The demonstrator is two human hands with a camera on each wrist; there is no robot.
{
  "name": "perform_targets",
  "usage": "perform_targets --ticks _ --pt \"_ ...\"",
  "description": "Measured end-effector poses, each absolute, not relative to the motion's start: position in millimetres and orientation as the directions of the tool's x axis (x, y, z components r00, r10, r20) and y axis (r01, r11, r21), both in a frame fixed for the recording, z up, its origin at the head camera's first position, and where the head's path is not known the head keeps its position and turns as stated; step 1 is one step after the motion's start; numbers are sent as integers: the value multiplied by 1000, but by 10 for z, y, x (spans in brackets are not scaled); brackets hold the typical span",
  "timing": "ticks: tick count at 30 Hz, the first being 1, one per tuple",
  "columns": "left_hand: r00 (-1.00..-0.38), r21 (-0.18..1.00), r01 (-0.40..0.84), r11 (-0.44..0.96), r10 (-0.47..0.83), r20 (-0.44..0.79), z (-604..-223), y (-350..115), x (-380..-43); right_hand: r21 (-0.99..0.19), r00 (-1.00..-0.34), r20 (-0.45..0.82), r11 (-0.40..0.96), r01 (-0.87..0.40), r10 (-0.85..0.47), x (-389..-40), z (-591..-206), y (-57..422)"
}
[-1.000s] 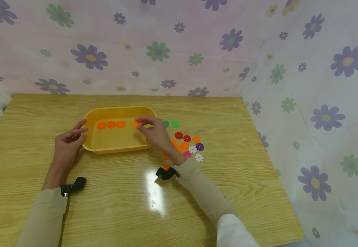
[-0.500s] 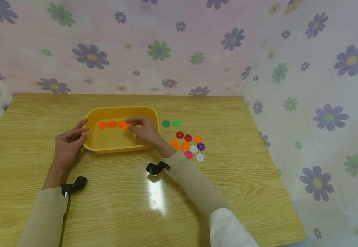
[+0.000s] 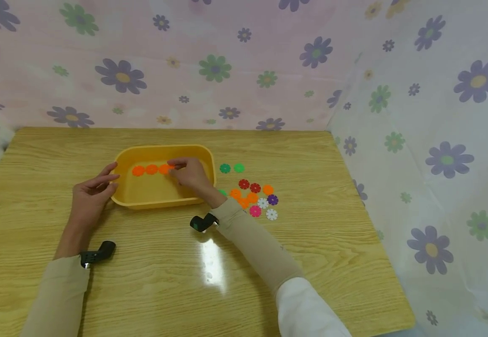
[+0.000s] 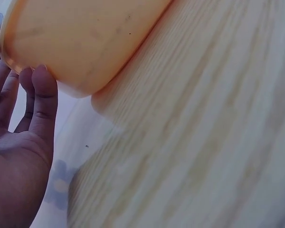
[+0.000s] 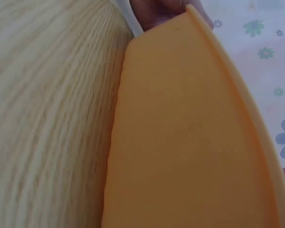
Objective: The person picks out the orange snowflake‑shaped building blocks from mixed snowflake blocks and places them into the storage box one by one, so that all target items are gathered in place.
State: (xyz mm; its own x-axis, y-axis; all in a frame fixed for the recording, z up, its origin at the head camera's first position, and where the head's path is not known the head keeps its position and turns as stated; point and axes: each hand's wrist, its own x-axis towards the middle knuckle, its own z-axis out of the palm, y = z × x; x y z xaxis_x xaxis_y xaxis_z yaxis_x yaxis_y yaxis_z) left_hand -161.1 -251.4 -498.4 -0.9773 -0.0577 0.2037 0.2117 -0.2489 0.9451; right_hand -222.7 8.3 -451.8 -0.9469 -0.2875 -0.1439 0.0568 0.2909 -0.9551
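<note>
In the head view, a yellow plastic tray [image 3: 163, 202] stands on the wooden table. Two orange notched discs [image 3: 145, 170] lie in a row inside it, with more orange [image 3: 165, 169] at the row's right end. There my right hand [image 3: 190, 174] pinches an orange disc with thumb and forefinger, mostly hidden by the fingertips. My left hand [image 3: 90, 196] holds the tray's left end, fingers over the rim; the left wrist view shows these fingers [image 4: 43, 95] at the edge. In the right wrist view, the tray's outer wall [image 5: 180, 118] hides the discs.
Right of the tray lie several loose notched discs: two green [image 3: 232, 168], two dark red [image 3: 250, 186], several orange [image 3: 252, 198], a purple [image 3: 272, 200], a pink [image 3: 255, 211] and two white [image 3: 271, 214]. Flowered cloth [image 3: 214, 93] backs the table.
My right hand has carried the orange disc leftward inside the tray, from apart to up against the row's right end. The left hand stays on the tray's left rim.
</note>
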Motion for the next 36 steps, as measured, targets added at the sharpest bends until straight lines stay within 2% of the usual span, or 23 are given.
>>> perform_targets --ticks 7,21,36 --pt "-977 949 213 -235 -59 204 -4981 -2513 -1615 -838 -975 -80 544 -46 -205 -2302 -4570 103" --pt "-979 952 206 -228 -45 201 -4991 -2527 -1614 -704 -983 -102 709 -38 -154 -2379 -4597 79" --pt "-976 948 218 -231 -28 217 -5011 -2549 -1614 -725 -976 -143 689 -9 -163 -2469 -4588 29"
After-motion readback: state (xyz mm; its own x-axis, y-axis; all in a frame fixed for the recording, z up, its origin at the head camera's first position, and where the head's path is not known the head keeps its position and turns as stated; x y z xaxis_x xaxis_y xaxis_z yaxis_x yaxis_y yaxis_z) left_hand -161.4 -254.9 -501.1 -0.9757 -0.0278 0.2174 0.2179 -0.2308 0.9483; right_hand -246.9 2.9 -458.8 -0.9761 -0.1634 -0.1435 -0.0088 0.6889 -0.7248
